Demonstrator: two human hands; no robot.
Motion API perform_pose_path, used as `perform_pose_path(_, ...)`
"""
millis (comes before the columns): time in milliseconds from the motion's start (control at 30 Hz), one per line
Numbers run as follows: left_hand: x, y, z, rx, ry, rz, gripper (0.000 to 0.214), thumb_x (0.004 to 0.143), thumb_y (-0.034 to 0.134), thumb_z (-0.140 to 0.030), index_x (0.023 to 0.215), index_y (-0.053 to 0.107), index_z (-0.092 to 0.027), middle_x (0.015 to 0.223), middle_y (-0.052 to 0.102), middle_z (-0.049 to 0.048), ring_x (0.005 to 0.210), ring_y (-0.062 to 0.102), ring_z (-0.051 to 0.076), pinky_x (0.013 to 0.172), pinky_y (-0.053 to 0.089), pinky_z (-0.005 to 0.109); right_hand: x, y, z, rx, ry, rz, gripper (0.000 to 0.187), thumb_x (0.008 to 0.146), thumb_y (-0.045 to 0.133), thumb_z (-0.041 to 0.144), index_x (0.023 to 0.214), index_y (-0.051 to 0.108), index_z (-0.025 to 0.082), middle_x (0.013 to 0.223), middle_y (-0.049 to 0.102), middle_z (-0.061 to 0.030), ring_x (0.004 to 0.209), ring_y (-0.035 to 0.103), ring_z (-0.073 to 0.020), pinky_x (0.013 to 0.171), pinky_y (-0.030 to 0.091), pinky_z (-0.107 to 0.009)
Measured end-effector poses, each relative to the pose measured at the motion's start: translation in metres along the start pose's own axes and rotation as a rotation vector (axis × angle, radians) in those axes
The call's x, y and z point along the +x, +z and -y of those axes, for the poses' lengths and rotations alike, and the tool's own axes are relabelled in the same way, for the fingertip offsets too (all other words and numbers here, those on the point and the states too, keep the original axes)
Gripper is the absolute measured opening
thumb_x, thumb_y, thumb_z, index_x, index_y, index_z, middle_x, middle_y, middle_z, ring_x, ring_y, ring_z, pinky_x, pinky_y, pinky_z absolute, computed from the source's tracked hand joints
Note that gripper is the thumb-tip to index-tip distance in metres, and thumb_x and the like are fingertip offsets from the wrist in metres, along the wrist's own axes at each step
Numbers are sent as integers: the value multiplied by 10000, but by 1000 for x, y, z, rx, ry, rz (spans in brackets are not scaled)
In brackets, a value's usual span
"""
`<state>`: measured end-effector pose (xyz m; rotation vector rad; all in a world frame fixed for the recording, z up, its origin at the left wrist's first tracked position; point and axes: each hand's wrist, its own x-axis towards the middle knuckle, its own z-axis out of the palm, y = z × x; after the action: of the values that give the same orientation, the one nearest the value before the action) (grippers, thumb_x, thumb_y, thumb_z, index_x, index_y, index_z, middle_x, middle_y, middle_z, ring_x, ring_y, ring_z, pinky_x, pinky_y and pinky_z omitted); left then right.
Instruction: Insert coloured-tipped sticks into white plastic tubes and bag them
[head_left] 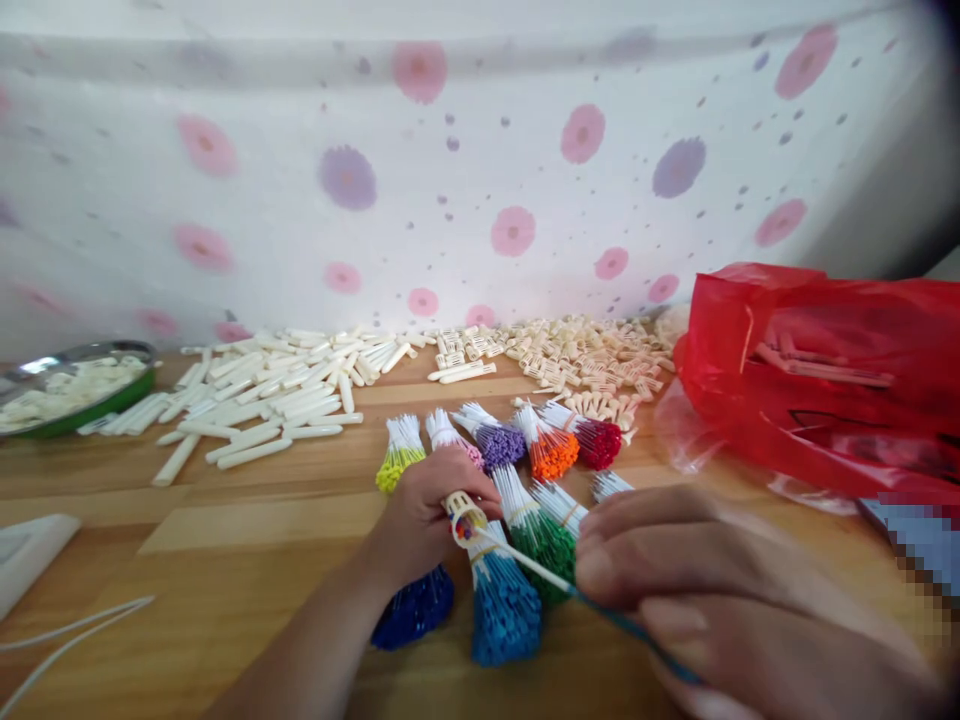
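My left hand (424,515) is closed around a small cream slotted cap (465,515), held above the wooden table (247,560). My right hand (720,590), large and close to the camera, pinches a thin white stick with a blue tip (570,590). The stick's far end reaches into the cap. Under and around both hands lie bundles of coloured-tipped sticks: yellow (397,455), purple (496,440), orange (551,450), red (596,440), green (544,535), light blue (502,605) and dark blue (416,608).
Long white tubes (262,400) are heaped at the back left, small cream slotted caps (585,360) at the back middle. A red plastic bag (825,370) sits at the right. A metal dish (71,385) with white pieces stands far left. A floral cloth (480,170) hangs behind.
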<state>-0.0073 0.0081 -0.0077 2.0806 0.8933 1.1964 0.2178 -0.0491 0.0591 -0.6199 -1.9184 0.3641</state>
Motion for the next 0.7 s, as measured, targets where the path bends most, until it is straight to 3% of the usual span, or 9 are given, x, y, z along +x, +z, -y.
perform_pose_path(233,0,1,-4,51,4,18,184,815,629,-319,698,674,-184,606,577,-1,628,525,143,629,412,277,6,12,1,-42,-60,130,342,792,661,136,1090,574,281,966,728,-21,909,679,-215,840,581,-341)
perform_pose_path(433,1,1,-8,99,-38,46,224,827,593,-313,647,633,-184,605,545,-7,641,519,141,641,403,266,14,28,-9,-45,-172,99,312,823,571,74,1080,553,249,910,722,-70,844,687,-188,761,583,-326)
perform_pose_path(700,-2,0,1,244,-29,28,145,844,559,-251,717,583,-185,704,561,7,730,520,159,679,384,263,13,37,-21,29,-70,4,300,791,552,20,1026,581,204,863,691,-66,765,659,-161,661,558,-264)
